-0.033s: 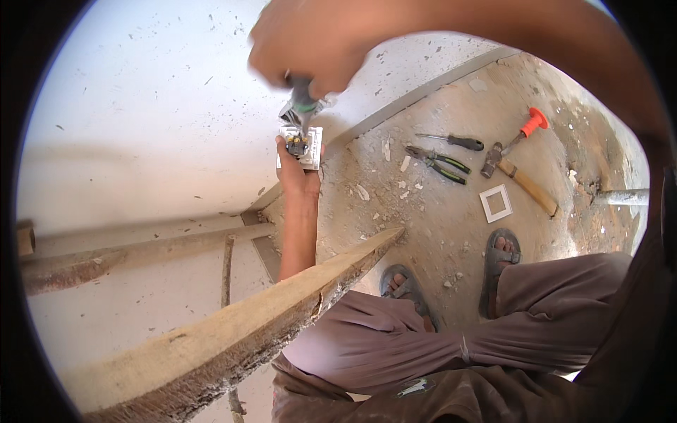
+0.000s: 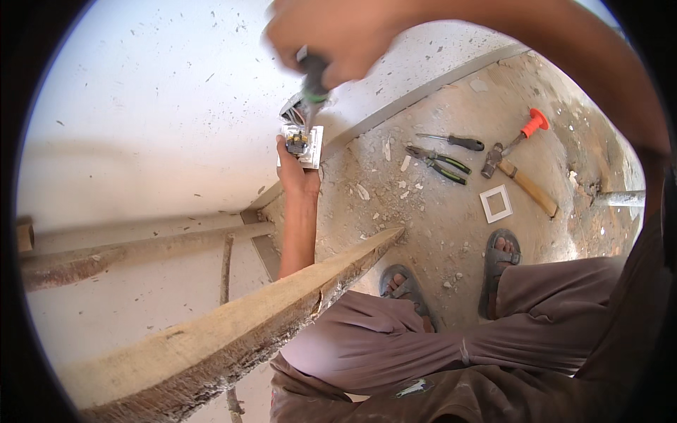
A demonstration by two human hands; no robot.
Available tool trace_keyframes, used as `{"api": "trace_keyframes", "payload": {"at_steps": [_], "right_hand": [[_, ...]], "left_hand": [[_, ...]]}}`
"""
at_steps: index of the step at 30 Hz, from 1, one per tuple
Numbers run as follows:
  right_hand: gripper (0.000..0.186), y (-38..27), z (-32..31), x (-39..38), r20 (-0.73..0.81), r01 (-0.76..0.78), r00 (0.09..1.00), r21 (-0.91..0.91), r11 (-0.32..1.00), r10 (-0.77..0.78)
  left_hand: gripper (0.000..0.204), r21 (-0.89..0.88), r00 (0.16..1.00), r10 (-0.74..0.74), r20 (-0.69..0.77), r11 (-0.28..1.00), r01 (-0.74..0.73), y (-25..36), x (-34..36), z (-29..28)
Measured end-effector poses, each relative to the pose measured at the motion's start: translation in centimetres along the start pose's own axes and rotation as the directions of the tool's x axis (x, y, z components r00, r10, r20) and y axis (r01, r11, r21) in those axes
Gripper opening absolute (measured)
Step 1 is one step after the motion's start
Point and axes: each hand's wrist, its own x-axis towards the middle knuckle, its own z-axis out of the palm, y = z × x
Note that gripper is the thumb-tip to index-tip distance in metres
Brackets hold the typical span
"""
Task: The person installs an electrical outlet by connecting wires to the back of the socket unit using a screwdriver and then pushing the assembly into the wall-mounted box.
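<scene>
My left hand (image 2: 300,176) holds a white electrical socket (image 2: 314,156) against its palm, with the black terminal block (image 2: 296,144) on its back turned up. Wires (image 2: 293,110) run from an opening in the white wall to the terminals. Above, my right hand (image 2: 342,39) is closed around the handle of a screwdriver (image 2: 314,79), dark with a green band. Its tip points down at the terminals; motion blur hides whether it sits on a screw.
On the dusty floor lie a second screwdriver (image 2: 462,143), pliers (image 2: 444,163), a hammer (image 2: 525,185), a chisel with a red guard (image 2: 533,124) and a white square frame (image 2: 496,204). A rough wooden beam (image 2: 233,324) crosses in front of my left forearm.
My right hand has shifted slightly right, and the screwdriver's handle leans more to the right. My left hand and the socket have stayed put.
</scene>
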Motion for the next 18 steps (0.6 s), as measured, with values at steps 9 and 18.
{"api": "trace_keyframes", "payload": {"at_steps": [9,18], "right_hand": [[0.030,2.2,28.7,-12.2,0.131,0.025,0.984,0.563,0.826,-0.118],[0.032,-0.1,37.2,-8.8,-0.266,0.085,0.963,0.453,0.888,0.044]], "left_hand": [[0.036,-0.066,0.998,-0.029,0.061,0.997,0.033,0.0,-2.1,1.2],[0.034,0.097,0.994,-0.001,0.113,0.995,-0.010,0.8,-4.9,1.1]]}}
